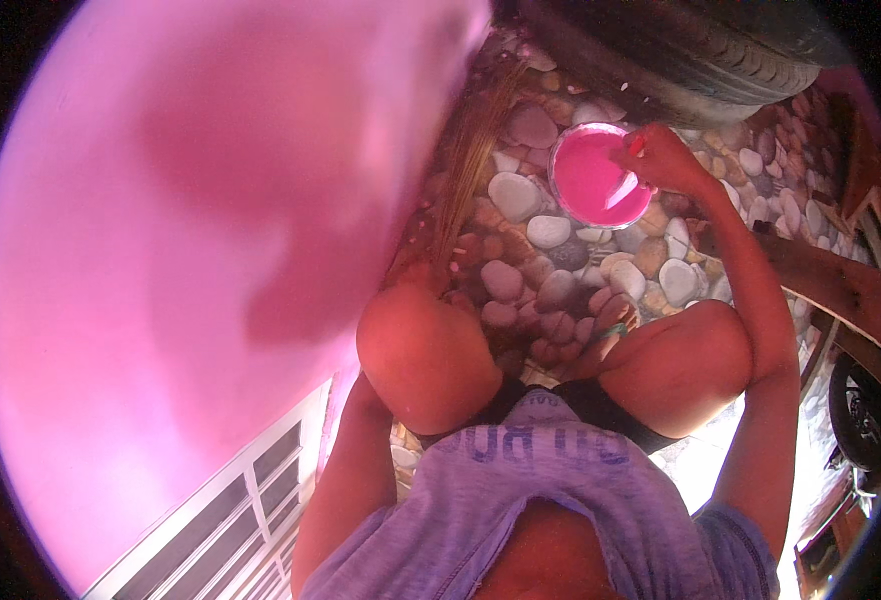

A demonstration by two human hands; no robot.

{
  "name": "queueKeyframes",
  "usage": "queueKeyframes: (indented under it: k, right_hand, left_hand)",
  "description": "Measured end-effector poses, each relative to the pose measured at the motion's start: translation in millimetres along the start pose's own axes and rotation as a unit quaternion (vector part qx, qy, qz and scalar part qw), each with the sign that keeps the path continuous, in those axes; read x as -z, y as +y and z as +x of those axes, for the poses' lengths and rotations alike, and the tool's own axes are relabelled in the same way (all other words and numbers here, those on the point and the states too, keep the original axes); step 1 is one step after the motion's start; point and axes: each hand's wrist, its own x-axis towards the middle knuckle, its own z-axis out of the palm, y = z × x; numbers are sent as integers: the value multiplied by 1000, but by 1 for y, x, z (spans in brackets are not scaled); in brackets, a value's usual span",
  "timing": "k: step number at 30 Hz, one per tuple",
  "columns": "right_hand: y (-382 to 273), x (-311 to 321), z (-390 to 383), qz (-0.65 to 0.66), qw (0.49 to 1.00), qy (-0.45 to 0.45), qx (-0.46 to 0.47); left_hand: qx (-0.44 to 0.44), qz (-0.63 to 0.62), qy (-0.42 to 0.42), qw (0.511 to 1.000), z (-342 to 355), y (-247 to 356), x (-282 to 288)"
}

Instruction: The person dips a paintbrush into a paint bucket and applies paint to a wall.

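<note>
My right hand (671, 160) holds a brush (637, 147) with red on its handle, over a round container of bright pink paint (591, 175); a pale part of the brush shows against the paint. My left hand (423, 278) is beside my left knee, partly hidden by it, at the lower end of a long, narrow yellowish-brown strip (476, 150) along the foot of the pink wall (221, 320). Its fingers and grip are too hidden to make out.
A large tire (681, 70) lies beyond the paint on the pebble-patterned floor (514, 197). Wooden boards (836, 285) and a smaller dark wheel (856, 410) are at the right. A white grille (246, 500) is low on the left.
</note>
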Motion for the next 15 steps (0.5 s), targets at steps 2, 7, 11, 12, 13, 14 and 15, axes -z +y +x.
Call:
queueKeyframes:
  k: [2,7,11,12,13,14,15]
  right_hand:
    - [2,-1,-1,-4,1000,1,15]
    - [-8,-1,-2,-33,998,27,54]
    - [-12,-5,2,-25,999,9,40]
    - [-10,-4,3,-30,999,0,32]
    - [-9,-5,5,-31,999,0,34]
    - [-8,-7,7,-50,998,-13,34]
    - [-2,-9,7,-71,997,-27,30]
  left_hand:
    - [-1,2,0,1000,1,0,-2]
    - [-1,3,-1,1000,3,-3,-5]
    - [-7,2,0,1000,1,-1,-6]
    - [-13,3,0,1000,3,1,-7]
    - [-15,2,0,1000,3,1,-6]
    - [-15,2,2,1000,1,0,-3]
    - [-13,3,3,1000,3,-2,-2]
